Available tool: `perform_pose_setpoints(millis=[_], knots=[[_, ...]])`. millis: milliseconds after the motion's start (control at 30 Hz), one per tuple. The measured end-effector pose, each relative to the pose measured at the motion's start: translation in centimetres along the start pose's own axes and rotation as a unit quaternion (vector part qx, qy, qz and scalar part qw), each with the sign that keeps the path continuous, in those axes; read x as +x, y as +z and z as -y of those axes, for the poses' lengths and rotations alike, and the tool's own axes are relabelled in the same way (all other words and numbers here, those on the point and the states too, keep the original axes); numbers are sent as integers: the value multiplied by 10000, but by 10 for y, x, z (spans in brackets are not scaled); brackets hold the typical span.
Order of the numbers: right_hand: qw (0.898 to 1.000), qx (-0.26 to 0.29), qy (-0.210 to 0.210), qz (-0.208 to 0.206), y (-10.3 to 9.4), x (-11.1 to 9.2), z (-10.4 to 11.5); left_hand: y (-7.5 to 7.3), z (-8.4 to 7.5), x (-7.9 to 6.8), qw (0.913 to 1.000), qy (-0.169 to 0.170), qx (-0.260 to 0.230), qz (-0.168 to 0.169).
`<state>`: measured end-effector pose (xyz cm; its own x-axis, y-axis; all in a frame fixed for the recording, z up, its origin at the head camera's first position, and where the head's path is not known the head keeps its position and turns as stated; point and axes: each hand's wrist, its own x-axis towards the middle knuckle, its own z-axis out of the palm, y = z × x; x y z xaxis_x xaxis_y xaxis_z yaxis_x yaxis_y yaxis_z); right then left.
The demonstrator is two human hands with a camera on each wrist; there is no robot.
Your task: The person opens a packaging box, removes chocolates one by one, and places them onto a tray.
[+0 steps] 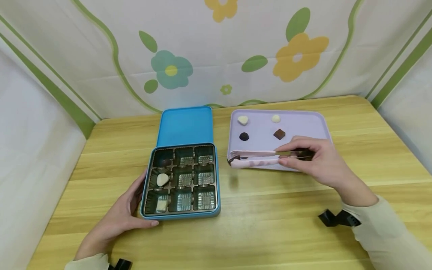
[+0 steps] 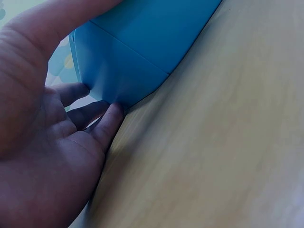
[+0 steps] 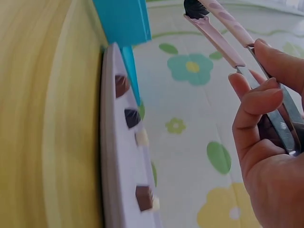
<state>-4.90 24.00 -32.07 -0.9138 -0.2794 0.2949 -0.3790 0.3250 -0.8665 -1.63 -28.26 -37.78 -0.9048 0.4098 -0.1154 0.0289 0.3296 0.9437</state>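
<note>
My left hand (image 1: 119, 215) holds the near left corner of an open blue tin (image 1: 218, 204), its thumb along the front and fingers against the left side. Inside is a dark plastic insert (image 1: 172, 183) with several compartments. The left column holds a white chocolate (image 1: 162, 179) in the middle, a pale square chocolate (image 1: 162, 205) nearest me, and a dim dark piece (image 1: 164, 162) farthest away. My right hand (image 1: 322, 165) grips pink-tipped metal tongs (image 1: 258, 153). Their tips pinch a dark ridged chocolate (image 3: 195, 8), raised over the lilac tray's (image 1: 305, 120) front left corner.
On the tray lie two white chocolates (image 1: 243, 120), a dark round one (image 1: 244, 136) and a brown square one (image 1: 279, 134). Another piece is partly hidden behind the tongs. The tin's blue lid (image 1: 185, 125) lies behind it. A flowered cloth (image 1: 216, 75) hangs behind the wooden table (image 1: 263, 228).
</note>
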Motion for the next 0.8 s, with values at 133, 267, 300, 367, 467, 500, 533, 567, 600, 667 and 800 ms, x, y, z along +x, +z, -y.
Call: perform_pose_setpoints(millis=[133,267,300,367,467,500,533,567,600,667,800], knots=[[9994,-10,279,-202,-16,-9,-9,-1,1,0,10000,17,-12,19],[9958,-120,701,-581,-38,-18,-18,-1,1,1,10000,8,-36,68],[9939,-181,831,-705,-44,-20,-20,-2,0,1,10000,7,-36,78],[9891,-362,1076,-939,-57,-24,-25,-2,0,2,9999,-13,-46,92],[9798,-594,1477,-1207,-73,-28,-33,-2,-1,2,9999,-63,-78,93],[9769,-635,1598,-1269,-77,-29,-35,-2,-1,2,9999,-75,-87,91],[9742,-666,1709,-1312,-81,-29,-38,-2,-1,1,9999,-90,-98,87],[9722,-687,1799,-1334,-84,-30,-40,-1,-1,1,9999,-93,-102,87],[9700,-725,1889,-1344,-86,-30,-42,-1,-1,1,9999,-90,-96,85],[9667,-818,2021,-1337,-88,-31,-44,-1,-1,1,9999,-114,-94,85],[9628,-1059,2141,-1267,-87,-29,-48,-1,-1,1,9998,-163,-90,68]])
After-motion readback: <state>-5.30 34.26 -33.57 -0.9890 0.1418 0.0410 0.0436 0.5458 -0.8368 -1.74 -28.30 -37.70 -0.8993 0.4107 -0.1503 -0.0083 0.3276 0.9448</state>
